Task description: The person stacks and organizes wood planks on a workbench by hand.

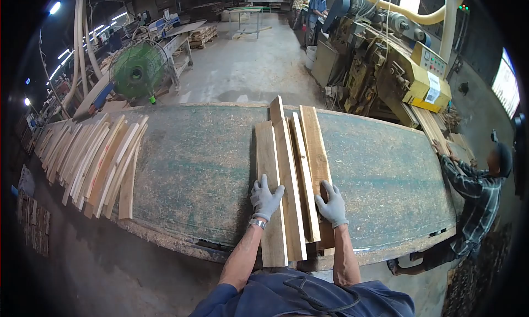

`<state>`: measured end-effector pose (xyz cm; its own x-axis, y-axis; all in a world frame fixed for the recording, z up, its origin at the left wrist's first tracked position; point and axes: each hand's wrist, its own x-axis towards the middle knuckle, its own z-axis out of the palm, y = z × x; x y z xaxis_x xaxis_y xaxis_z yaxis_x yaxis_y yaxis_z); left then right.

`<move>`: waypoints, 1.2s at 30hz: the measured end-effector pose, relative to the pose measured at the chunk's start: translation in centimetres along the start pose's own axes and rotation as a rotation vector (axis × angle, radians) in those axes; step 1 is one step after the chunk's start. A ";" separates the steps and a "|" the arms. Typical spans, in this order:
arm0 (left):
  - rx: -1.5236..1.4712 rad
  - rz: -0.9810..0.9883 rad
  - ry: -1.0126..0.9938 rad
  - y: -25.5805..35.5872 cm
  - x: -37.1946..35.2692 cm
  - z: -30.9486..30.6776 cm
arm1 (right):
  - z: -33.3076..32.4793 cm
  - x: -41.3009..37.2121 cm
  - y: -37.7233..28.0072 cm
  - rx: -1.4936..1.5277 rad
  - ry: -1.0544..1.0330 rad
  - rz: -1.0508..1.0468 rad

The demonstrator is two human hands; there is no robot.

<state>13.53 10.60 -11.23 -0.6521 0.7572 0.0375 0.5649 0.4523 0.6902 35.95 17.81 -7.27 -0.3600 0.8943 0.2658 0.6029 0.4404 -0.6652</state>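
Note:
Several long wooden boards lie lengthwise on the green, sawdust-strewn table in front of me. My left hand, in a pale glove with a watch at the wrist, rests on the left board, fingers apart. My right hand, gloved too, lies with spread fingers at the right board, beside a narrow strip. Between the left board and the strip lies another board. A shorter-looking end of wood sticks out at the far end of the group.
A row of boards covers the left of the table. A green fan stands behind it. At right, a co-worker touches boards coming from a yellow machine. Other people are farther back.

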 end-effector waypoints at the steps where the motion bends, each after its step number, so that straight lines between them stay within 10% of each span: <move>1: 0.000 -0.002 0.001 0.0 -0.1 -0.1 | 0.1 0.0 0.0 0.000 0.000 -0.004; 36: -0.023 0.011 0.014 -0.1 -0.2 0.0 | 0.0 -0.1 0.3 0.025 -0.027 0.043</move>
<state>13.53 10.41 -11.32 -0.6535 0.7549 0.0552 0.5601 0.4332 0.7062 36.18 17.89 -7.48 -0.3533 0.9099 0.2176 0.6007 0.3989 -0.6929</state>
